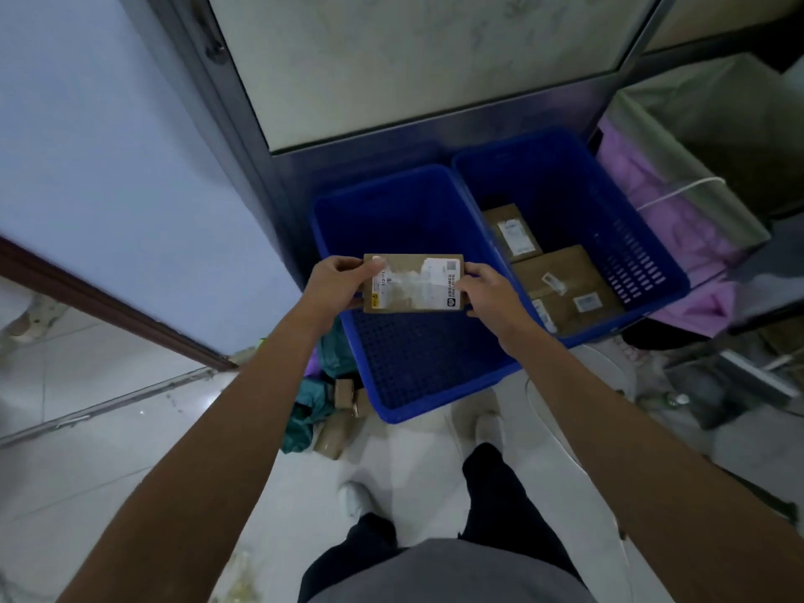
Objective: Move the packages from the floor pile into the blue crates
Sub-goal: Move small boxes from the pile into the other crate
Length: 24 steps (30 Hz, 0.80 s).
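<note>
I hold a small brown cardboard package [413,282] with a white label above the left blue crate [348,341], whose floor shows no packages. My left hand [335,282] grips the package's left end and my right hand [485,291] grips its right end. The right blue crate [652,272] holds three brown packages [561,285]. On the floor left of the left crate lies the pile: small brown boxes [346,400] and a teal bag [304,424].
Both crates stand against a dark-framed panel [391,80]. A grey bin with a purple liner [678,202] is right of the crates. A wall and door frame [108,298] are on the left. My feet stand on the white tile floor [108,450] just before the crates.
</note>
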Tool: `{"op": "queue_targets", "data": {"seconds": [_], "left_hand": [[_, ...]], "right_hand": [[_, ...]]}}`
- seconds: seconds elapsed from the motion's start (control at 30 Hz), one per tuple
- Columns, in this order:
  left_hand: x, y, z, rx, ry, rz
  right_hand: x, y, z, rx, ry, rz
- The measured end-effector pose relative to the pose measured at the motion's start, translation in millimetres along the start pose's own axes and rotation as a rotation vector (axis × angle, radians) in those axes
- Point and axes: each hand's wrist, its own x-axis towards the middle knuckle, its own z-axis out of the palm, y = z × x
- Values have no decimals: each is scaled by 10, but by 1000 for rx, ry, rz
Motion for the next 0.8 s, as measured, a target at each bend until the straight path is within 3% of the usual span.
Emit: {"op": "queue_targets", "data": {"seconds": [0.4, 0.6, 0.8], "left_hand": [[686, -303, 1615, -39, 112, -235], [882, -631, 1869, -50, 157, -359], [1377, -1219, 1959, 2, 140, -462]], "right_hand": [[1300, 573, -1144, -430, -217, 41], [1780, 769, -1140, -679, -384, 46], [2364, 1278, -877, -854, -429, 87]]}}
